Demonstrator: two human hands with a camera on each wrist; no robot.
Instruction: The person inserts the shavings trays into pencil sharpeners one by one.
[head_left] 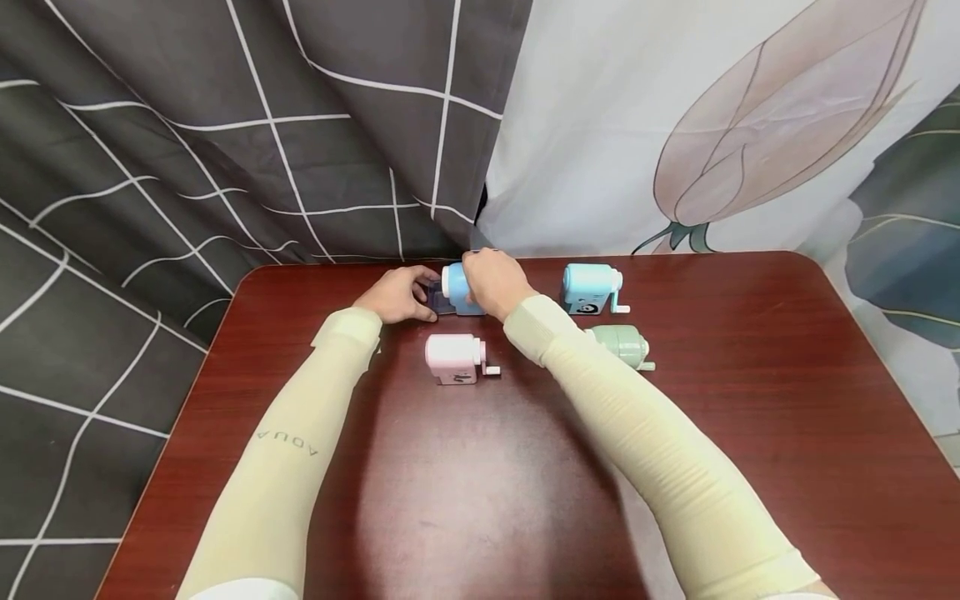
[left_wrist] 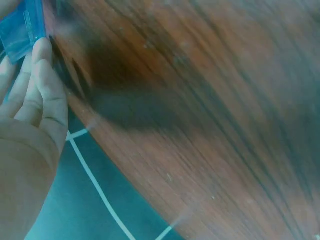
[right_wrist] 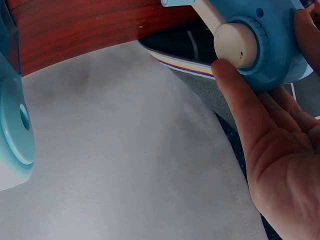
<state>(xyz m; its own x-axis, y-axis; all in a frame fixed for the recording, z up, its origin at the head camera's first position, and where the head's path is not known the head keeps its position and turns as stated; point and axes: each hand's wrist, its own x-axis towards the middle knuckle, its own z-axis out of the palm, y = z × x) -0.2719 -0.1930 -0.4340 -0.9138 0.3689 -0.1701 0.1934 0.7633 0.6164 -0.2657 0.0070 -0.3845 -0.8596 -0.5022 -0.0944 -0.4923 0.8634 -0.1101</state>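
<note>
At the table's far edge my right hand [head_left: 495, 282] grips a blue crank pencil sharpener [head_left: 456, 287] with a white knob at its left end. In the right wrist view the fingers of that hand [right_wrist: 280, 145] curl round the blue body, one fingertip by the cream-coloured knob [right_wrist: 236, 46]. My left hand [head_left: 401, 294] pinches a translucent dark-blue shavings drawer [head_left: 441, 300] at the sharpener's left side, thumb and fingers on opposite edges. The left wrist view shows the drawer [left_wrist: 22, 31] as clear blue plastic at the fingertips, partly cut off by the frame.
A pink sharpener [head_left: 452, 358] stands nearer on the red-brown table [head_left: 480, 500]. To the right are a light-blue sharpener [head_left: 587, 287] and a green one [head_left: 621, 343], the latter partly behind the right sleeve. Dark checked curtain [head_left: 360, 167] and white curtain [head_left: 585, 125] hang along the far edge.
</note>
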